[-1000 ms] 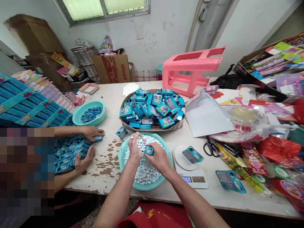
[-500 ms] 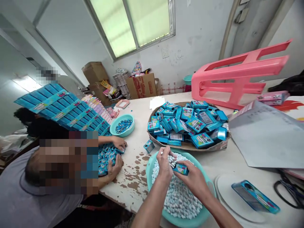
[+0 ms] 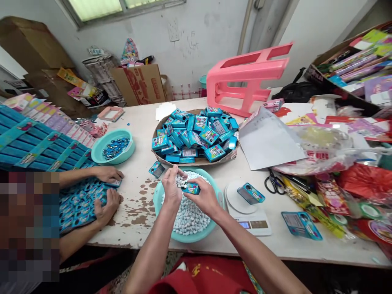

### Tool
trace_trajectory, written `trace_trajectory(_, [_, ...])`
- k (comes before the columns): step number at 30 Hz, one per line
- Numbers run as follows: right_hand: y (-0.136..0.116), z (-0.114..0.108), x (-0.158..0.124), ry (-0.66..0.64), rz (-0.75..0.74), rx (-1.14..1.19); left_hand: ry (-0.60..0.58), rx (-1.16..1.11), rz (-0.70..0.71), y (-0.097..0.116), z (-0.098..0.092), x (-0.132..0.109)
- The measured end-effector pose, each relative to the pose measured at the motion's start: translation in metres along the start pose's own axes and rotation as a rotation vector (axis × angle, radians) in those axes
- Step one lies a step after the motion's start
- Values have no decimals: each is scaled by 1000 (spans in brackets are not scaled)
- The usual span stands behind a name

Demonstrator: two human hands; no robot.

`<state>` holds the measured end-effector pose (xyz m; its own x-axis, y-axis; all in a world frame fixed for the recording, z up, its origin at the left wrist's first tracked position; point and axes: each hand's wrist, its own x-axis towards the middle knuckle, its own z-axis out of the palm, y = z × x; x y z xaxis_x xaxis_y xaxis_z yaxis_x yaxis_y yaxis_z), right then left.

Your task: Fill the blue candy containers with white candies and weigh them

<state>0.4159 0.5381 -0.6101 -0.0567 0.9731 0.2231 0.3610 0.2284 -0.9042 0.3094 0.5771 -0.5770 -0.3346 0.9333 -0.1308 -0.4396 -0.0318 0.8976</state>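
Note:
My left hand (image 3: 172, 188) is cupped around a small handful of white candies (image 3: 181, 181), its fingers curled. Tilted against it is a small blue candy box (image 3: 192, 188), gripped by my right hand (image 3: 206, 197), its open end facing the candies. Both hands are above a turquoise bowl (image 3: 218, 192) filled with more pale candies (image 3: 191, 218). Another blue box (image 3: 157, 169) stands just beyond the bowl's left rim. Behind the bowl, a cardboard tray (image 3: 196, 162) is heaped with blue boxes (image 3: 208, 134).
To the right are a white scale (image 3: 260, 226) with a blue box (image 3: 251, 193) on it, scissors (image 3: 275, 182) and a flat box (image 3: 301, 225). A co-worker's hands (image 3: 108, 204) rest on packed boxes (image 3: 78, 204) at left, near a smaller bowl (image 3: 130, 149). A pink stool (image 3: 245, 67) lies behind.
My view has swung right and downward, bringing the scale's display and the cluttered right side of the table into sight. Both hands stay over the bowl with the box and candies.

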Motion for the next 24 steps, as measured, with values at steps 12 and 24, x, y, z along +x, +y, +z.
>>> trace_trajectory(12, [-6,-8,-10,37,23,14,-45,62,34,0,7,-14])
trace_trajectory(24, [-4,-8,-17,49,25,76,-149,75,30,3,8,-29])
